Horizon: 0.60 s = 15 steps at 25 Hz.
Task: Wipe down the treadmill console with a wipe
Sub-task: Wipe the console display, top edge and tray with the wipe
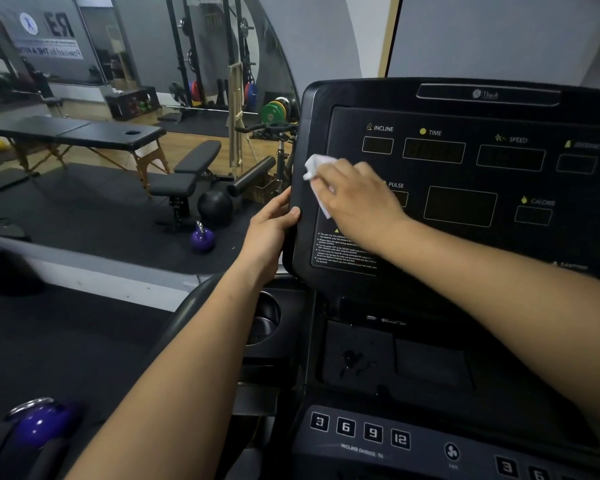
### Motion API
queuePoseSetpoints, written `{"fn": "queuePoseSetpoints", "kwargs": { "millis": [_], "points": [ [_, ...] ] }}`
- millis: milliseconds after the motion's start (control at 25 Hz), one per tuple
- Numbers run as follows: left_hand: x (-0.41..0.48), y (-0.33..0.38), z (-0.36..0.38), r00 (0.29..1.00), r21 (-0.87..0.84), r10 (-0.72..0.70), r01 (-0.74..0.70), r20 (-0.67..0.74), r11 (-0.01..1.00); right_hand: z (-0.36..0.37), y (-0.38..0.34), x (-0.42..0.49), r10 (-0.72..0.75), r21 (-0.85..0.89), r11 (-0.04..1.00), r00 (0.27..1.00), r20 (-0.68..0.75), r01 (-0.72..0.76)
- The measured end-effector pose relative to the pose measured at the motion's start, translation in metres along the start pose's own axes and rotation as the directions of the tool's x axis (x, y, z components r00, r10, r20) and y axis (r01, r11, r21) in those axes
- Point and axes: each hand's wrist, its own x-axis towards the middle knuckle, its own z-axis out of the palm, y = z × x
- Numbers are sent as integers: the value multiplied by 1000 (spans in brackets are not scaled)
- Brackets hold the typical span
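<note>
Fingers (329,178) of the right hand (357,199) lie bent over one white wipe (313,168), pressing it against the black face of the treadmill console (465,98). The wipe is bunched. One end sticks out past the fingertips and a strip hangs below the thumb side; the rest is hidden under the hand, which is a little blurred.

Just below and left of those fingers, the left hand (271,230) grips the console's left edge. Its thumb lies on the front, and its other fingers curl round the rim, with their tips out of sight.

Seven display windows can be counted on the console, all dark. Four stand above and to the right of the wiping fingers: INCLINE, TIME, SPEED and one with an unreadable label. Three sit lower: PULSE, which the right hand half covers, a large unlabelled one and CALORIE. The white warning text (340,247) below the wiping hand is too small to read and partly behind the forearm.

Nearer the camera, well below both hands, are four incline buttons (359,430) marked 3, 6, 9 and 12. One fan button (451,452) sits beside them, and two more numbered buttons are cut off at the frame's edge.

Left of the fingers are two purple kettlebells: one (201,237) on the floor and one (40,424) blurred in the bottom corner.
</note>
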Motion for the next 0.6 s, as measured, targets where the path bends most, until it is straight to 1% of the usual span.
{"fn": "queuePoseSetpoints", "kwargs": {
  "millis": [80, 160, 240, 320, 400, 480, 560, 600],
  "points": [
    [3, -2, -2, 1000, 0, -2, 2, 2, 1000, 13, -28, -22, -84, 11, 996, 996, 7, 84],
    [5, -2, -5, 999, -2, -6, 6, 42, 1000, 21, -51, -55, -204, -24, 978, 978, 33, 205],
    [6, 0, -8, 997, 10, -10, 9, 72, 1000, 23, -56, -76, -300, -27, 953, 954, 15, 300],
    [6, 0, -9, 998, 4, -10, 10, 61, 1000, 23, -49, -79, -368, -70, 927, 929, 34, 370],
    [6, -2, -6, 999, -17, -4, 5, 39, 1000, 19, -36, -63, -335, -151, 926, 938, 88, 345],
    [5, -4, -5, 1000, -16, 2, -1, 25, 1000, 12, -16, -33, -191, -186, 961, 976, 100, 207],
    [3, -5, -6, 999, -25, 8, -6, 47, 1000, 5, 4, -9, -24, -128, 991, 995, 100, 37],
    [3, -6, -6, 998, -29, 10, -9, 58, 1000, 3, 8, -3, 27, -96, 995, 997, 78, -19]
  ]
}}
